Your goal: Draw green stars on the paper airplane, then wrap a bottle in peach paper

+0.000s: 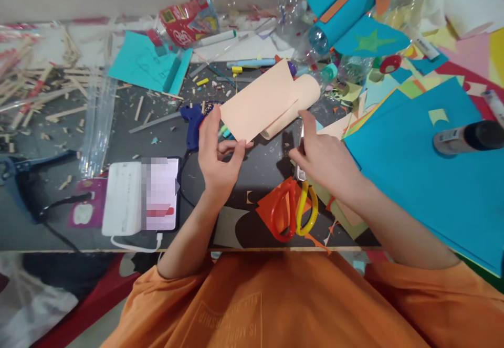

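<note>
A peach sheet of paper (255,101) is curled into a roll (305,93) at its right end, while the left part stays flat. My left hand (216,156) grips the flat part, with its thumb at the lower corner and a finger along the left edge. Beside the roll is my right hand (326,156), thumb and index finger apart, the index fingertip at the roll's lower edge; its other fingers are mostly hidden. Below it, scissors (289,211) with red and yellow handles lie partly on orange paper (268,209). A blue glue gun (192,125) rests left of the sheet.
Blue paper sheets (425,196) with a dark-capped bottle (468,140) cover the right side. A blue paper rocket (346,12) stands at the back. To the left are a phone (161,196), a white power bank (123,198), clear sticks (96,122) and wood scraps.
</note>
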Demonstrator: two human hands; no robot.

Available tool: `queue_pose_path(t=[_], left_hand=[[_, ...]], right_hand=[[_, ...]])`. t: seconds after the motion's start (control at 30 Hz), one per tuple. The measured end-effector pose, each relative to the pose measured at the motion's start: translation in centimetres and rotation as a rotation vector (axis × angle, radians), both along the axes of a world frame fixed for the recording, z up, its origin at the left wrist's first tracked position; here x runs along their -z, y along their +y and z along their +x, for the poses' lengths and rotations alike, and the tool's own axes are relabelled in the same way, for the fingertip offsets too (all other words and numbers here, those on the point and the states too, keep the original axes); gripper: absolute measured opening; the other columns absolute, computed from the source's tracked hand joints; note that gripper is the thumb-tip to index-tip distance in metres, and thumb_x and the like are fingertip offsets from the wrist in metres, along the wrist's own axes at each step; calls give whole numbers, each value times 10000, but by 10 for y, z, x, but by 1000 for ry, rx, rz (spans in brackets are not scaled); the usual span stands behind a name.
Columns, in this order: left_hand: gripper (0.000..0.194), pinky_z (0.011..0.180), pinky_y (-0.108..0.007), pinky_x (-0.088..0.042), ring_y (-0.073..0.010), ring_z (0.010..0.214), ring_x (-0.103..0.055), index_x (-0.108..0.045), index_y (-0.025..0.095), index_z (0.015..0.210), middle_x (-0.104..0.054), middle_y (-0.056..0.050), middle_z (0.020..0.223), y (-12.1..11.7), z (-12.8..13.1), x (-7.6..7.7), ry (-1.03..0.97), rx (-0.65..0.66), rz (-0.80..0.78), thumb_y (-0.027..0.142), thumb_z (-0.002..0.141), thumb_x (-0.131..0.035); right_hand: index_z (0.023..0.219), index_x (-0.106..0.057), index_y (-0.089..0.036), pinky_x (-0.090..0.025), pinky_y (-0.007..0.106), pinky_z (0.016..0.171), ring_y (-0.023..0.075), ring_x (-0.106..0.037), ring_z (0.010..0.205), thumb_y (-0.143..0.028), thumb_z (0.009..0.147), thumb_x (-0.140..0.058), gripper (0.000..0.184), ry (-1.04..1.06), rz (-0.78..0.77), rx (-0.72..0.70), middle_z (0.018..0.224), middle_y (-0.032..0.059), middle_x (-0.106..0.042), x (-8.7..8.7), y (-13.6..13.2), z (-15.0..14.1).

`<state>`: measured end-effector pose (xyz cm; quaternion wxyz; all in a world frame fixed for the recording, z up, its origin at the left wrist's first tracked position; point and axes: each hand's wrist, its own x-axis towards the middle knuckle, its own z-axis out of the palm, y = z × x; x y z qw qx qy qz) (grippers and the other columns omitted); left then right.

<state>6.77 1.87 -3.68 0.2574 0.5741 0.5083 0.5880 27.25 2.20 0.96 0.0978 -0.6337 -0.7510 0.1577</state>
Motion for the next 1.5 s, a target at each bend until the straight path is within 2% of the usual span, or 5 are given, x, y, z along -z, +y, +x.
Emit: queue_pose_path(t=[0.33,0.9,1.07,1.23,1.5], left_hand=[[540,754,-270,-639,-96,724,-705,-538,348,1409,-502,-90,1532,-6,3,-2,-1,8,-88,422,891,-670],[364,963,-341,-593,-190,1050,-720,-737,260,1204,-768,-36,1148,-32,21,-19,-440,313,-492,277,842,-694],[351,1082,-325,-510,-173,1239,-649,-678,332,1302,-688,-19,1366,-91,34,-11,-600,318,-552,402,979,-560],[546,1266,-416,-296,-201,1523,-355,-384,426,1531,-344,32,1660,-146,39,18,-687,571,-669,536,1002,-457],[631,1225,-498,-357,-273,1402,-526,-442,324,1520,-563,-105,1495,-151,27,3,-646,724,-962,580,951,-537]], right_hand=[[1328,-490,-259,-326,300,538,188,-481,504,-365,888,-574,460,449,169,243,590,-33,-557,3,-16,28],[1374,-567,-83,-232,281,500,197,-474,476,-271,914,-504,501,-368,-169,24,615,101,-638,1,8,86],[1121,-695,-167,-389,319,545,249,-628,604,-410,944,-486,366,-6,-203,42,706,115,-694,-3,-5,78],[1446,-410,-223,-577,376,768,261,-727,930,-484,880,-595,650,625,-436,10,1105,131,-739,8,-23,50],[1073,-717,-187,-556,368,840,216,-697,870,-167,880,-531,269,502,-274,-165,1074,101,-717,26,-4,26]])
